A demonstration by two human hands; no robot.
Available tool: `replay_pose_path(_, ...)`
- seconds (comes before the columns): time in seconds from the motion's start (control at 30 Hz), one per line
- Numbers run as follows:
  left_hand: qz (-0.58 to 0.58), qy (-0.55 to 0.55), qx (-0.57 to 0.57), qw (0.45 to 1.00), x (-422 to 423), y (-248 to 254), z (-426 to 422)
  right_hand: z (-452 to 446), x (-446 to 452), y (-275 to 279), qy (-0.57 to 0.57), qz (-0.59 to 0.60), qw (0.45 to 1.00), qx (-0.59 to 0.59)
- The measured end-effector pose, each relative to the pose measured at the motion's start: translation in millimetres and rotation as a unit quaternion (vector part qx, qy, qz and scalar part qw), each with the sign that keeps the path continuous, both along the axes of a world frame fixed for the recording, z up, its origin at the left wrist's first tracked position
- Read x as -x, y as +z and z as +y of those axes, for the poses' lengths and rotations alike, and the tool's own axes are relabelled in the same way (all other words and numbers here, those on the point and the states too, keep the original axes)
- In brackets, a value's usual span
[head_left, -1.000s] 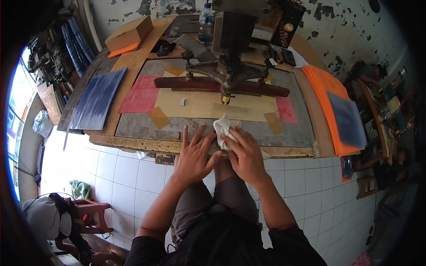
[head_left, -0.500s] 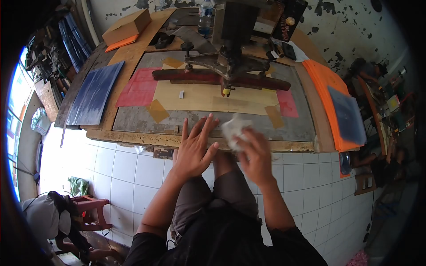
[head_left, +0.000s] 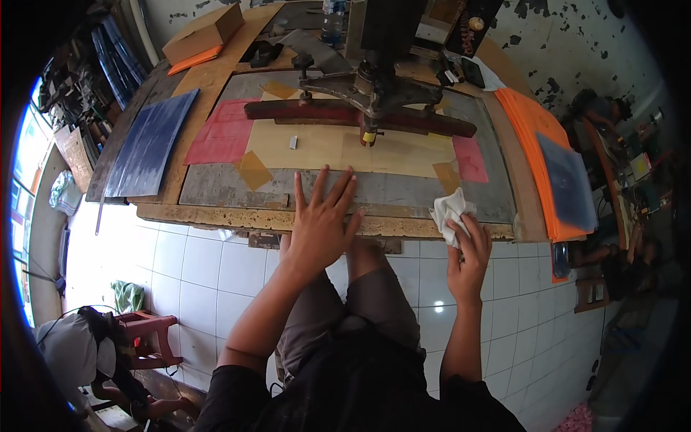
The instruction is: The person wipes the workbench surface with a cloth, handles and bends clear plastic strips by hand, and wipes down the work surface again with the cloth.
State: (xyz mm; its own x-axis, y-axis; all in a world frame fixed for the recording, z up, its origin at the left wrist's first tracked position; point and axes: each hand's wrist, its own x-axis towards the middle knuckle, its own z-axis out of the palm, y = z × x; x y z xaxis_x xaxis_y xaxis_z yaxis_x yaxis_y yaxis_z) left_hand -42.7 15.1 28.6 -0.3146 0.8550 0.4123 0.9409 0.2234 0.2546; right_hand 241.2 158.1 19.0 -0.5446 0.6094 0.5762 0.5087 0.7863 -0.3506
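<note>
My left hand [head_left: 322,219] lies with fingers spread on the front edge of the grey metal bed [head_left: 403,186]. Nothing is in it. At the right of the front edge, my right hand [head_left: 469,258] grips a crumpled white cloth [head_left: 450,209], which touches the bed's corner area. Beyond both hands a yellow sheet [head_left: 309,153] is fixed on the bed with brown tape [head_left: 257,171], between a red sheet [head_left: 220,133] and a pink piece [head_left: 471,160]. A small white piece [head_left: 293,142] rests on the yellow sheet. Over it stands a dark press head with a long red-brown bar [head_left: 331,115].
Dark blue plastic sheets [head_left: 152,144] lie on the left. To the right are orange sheets [head_left: 529,137] under clear blue plastic [head_left: 568,183]. A cardboard box [head_left: 203,34] and a water bottle [head_left: 332,21] stand behind. Other people are at the lower left [head_left: 68,345] and far right [head_left: 604,115].
My right hand has swept right along the front edge with the cloth. My left hand has shifted slightly forward onto the bed, its fingers still spread.
</note>
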Motion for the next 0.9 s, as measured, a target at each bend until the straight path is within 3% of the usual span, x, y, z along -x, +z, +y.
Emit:
replay_pose_path(0.23, 0.010, 0.012, 0.014, 1.000, 12.4, -2.4, 22.3, 20.5, 29.4, 11.9, -0.033, -0.039, 0.999, -0.015)
replay_pose_path(0.33, 0.022, 0.018, 0.016, 0.999, 14.7, -5.3, 28.9, 14.9, 51.1, 17.7, 0.054, -0.005, 0.998, 0.023)
replay_pose_path(0.47, 0.042, 0.008, 0.004, 0.999, 23.3, -15.4, 32.7, -41.6, 83.0, 18.0, 0.235, -0.055, 0.970, -0.022)
replay_pose_path(0.6, 0.015, 0.009, 0.015, 1.000, 22.5, -5.1, 28.0, -11.5, 50.2, 4.9, 0.193, -0.022, 0.981, -0.022)
replay_pose_path(0.73, 0.012, 0.016, 0.019, 1.000, 18.6, -1.8, 28.3, 10.8, 11.1, 7.5, 0.081, -0.010, 0.996, -0.019)
replay_pose_path(0.83, 0.009, 0.018, 0.021, 1.000, 16.4, 0.8, 28.4, 0.5, 19.3, 8.6, 0.084, -0.018, 0.996, -0.024)
replay_pose_path(0.9, 0.008, 0.018, 0.021, 1.000, 16.2, 0.9, 28.7, -20.3, 47.6, 3.6, 0.150, 0.001, 0.988, -0.026)
